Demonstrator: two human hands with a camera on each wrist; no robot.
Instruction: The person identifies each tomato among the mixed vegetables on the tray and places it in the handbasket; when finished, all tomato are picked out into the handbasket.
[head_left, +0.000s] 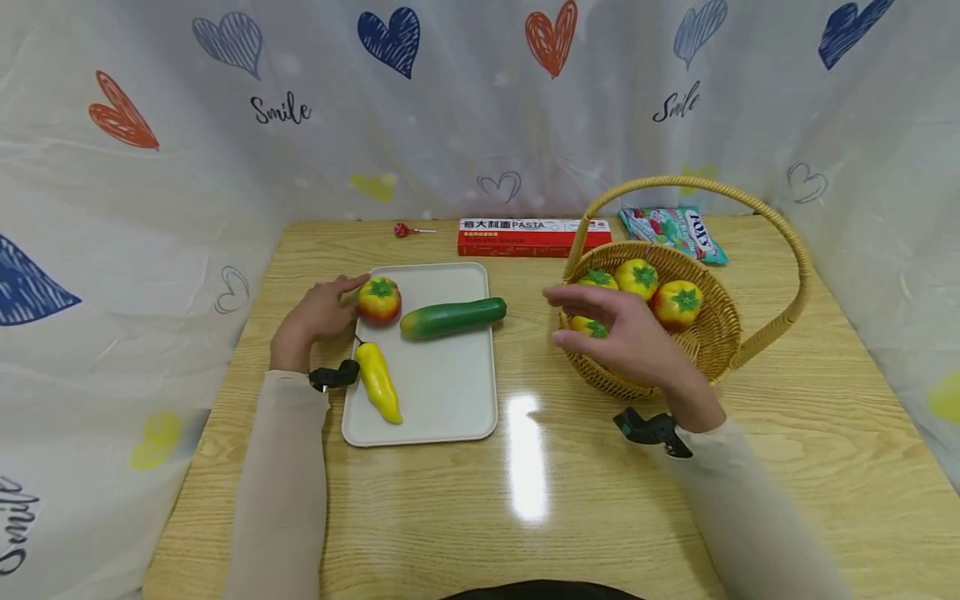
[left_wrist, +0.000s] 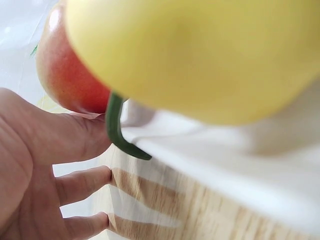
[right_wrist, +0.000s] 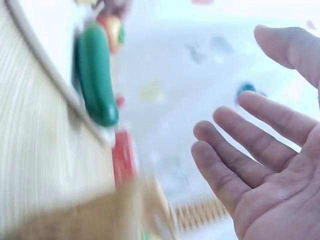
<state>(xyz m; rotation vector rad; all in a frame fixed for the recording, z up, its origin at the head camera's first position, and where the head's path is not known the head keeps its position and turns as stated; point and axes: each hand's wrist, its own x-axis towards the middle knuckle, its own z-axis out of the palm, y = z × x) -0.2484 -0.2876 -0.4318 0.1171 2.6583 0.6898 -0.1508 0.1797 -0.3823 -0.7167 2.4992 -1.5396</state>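
My left hand point(head_left: 324, 312) is at the left edge of the white tray point(head_left: 450, 392), its fingers extended beside a red-and-yellow tomato point(head_left: 379, 302). In the left wrist view the thumb point(left_wrist: 80, 137) lies right by the tomato's underside, and two other fingers reach down to the wood. A yellow pepper point(head_left: 378, 383) lies on the tray just below that hand, its dark green stem point(left_wrist: 116, 122) over the rim. Over the left side of the wicker basket point(head_left: 723, 321) hovers my right hand point(head_left: 626, 329), fingers spread and palm bare. Several similar tomatoes point(head_left: 677, 305) sit in the basket, some partly hidden by this hand.
A green cucumber point(head_left: 453, 318) lies across the tray, one end over its right rim. The basket's tall handle point(head_left: 802, 267) arches up on the right. Along the back are a lollipop point(head_left: 405, 229), a red pasta box point(head_left: 525, 242) and a candy bag point(head_left: 678, 233).
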